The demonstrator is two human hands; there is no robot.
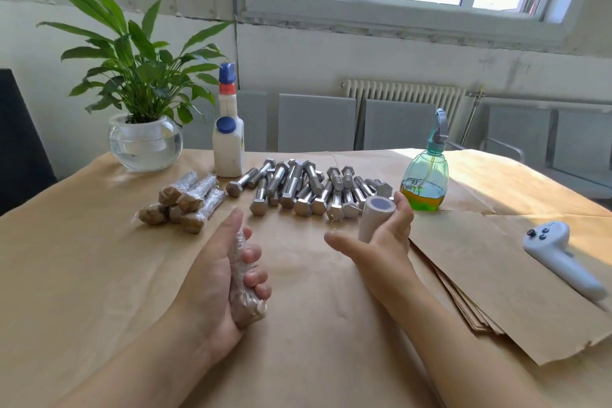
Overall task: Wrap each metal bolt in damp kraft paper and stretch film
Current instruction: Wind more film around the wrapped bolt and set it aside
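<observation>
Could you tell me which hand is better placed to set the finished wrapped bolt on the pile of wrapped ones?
Left. The left hand already grips the wrapped bolt, nearer the pile; the right hand holds the film roll.

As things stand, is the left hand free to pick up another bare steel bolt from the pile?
Probably not yet. The left hand grips a film-wrapped bolt bundle, so its fingers are occupied. The pile of bare steel hex bolts lies open ahead with nothing over it; setting the bundle down first would likely free the way.

free: paper-covered table (314,325) between hands | blocked beyond: bare bolts (308,189)
</observation>
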